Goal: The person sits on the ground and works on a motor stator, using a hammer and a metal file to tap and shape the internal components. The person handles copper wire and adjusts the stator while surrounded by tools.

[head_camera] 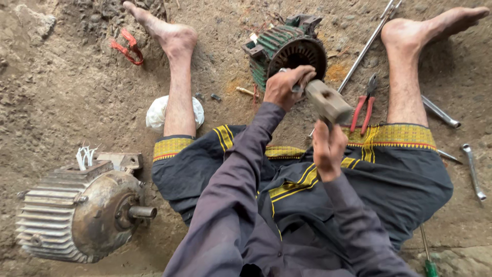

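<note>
i look down from the head camera at a person who sits on bare dirt ground [66, 92] with legs spread and feet bare. my left hand [287, 84] is raised in front of the green motor stator [284, 51], which lies on its side between the two legs with its round dark opening facing me. the fingers of this hand are curled together around a thin metal tool [297, 88]; most of that tool is hidden in the fist, so i cannot tell what kind it is. my right hand [328, 149] is lower and nearer to the body, with its fingers closed tight on the handle of a hammer [328, 102]. the blocky grey head of the hammer is in the air just beside the left hand, very close to the end of the thin tool.

red-handled pliers [363, 110] lie on the ground just right of the hammer. a long metal rod [366, 48] runs diagonally past the right leg, and a wrench [472, 172] lies far right. at lower left stands a complete grey electric motor [77, 215] with its shaft pointing right. a white cloth [156, 113] rests beside the left leg, and a red strap [128, 47] lies well apart at upper left.
</note>
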The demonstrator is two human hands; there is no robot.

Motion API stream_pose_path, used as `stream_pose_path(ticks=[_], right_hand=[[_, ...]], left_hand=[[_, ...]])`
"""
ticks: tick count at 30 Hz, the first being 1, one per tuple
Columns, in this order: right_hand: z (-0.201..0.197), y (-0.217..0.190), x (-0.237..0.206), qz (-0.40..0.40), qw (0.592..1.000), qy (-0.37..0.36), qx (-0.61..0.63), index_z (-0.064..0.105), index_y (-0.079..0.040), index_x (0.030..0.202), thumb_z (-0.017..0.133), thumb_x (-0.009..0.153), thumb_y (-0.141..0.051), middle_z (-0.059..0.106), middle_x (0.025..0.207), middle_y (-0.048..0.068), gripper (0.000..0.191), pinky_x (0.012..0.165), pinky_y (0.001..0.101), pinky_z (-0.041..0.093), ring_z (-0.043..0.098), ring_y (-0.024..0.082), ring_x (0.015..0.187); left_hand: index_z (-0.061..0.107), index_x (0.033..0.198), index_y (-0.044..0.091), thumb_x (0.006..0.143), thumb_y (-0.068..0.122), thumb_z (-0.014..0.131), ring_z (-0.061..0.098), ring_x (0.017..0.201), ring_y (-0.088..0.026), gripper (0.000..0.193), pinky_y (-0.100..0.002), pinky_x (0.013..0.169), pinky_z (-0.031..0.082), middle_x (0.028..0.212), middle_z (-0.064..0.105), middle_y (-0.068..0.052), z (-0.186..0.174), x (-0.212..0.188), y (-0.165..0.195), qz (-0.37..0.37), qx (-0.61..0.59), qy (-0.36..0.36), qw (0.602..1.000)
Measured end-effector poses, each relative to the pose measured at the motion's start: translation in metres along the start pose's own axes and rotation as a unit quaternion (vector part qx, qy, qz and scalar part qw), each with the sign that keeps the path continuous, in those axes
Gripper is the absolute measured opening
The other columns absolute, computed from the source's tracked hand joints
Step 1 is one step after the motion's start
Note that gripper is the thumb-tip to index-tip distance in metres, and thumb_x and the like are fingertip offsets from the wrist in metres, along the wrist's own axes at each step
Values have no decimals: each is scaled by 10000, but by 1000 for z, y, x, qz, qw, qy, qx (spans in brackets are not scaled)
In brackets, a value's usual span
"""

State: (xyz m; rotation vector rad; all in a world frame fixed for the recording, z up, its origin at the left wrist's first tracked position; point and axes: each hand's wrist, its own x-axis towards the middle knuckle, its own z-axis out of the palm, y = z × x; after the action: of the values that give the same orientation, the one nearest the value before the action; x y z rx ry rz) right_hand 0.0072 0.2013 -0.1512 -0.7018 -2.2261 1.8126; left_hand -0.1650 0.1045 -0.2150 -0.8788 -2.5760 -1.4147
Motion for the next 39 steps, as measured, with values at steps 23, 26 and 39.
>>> stream_pose_path(ticks=[23,26,39], right_hand=[[-8,11,10,55,997,-14,47,587,-8,988,567,1105,-393,525,683,-3,402,502,311,350,469,85,563],[-5,12,11,33,997,-32,-67,600,0,985,592,1085,-387,501,626,20,400,505,324,349,461,103,539],[-64,54,-23,166,974,27,153,605,-54,1222,589,1055,-385,518,746,-28,371,479,230,368,457,51,568]], left_hand=[[608,1367,98,880,160,768,687,837,-288,516,-396,745,556,956,722,-117,-7,4,11,-38,43,-72,996],[638,1335,65,844,-32,648,697,1099,-318,501,-384,923,566,1177,720,-142,-25,-10,22,31,109,-32,993],[732,1193,57,849,-34,685,723,1151,-270,359,-354,985,576,1208,744,-96,-25,-27,41,91,167,-58,980]])
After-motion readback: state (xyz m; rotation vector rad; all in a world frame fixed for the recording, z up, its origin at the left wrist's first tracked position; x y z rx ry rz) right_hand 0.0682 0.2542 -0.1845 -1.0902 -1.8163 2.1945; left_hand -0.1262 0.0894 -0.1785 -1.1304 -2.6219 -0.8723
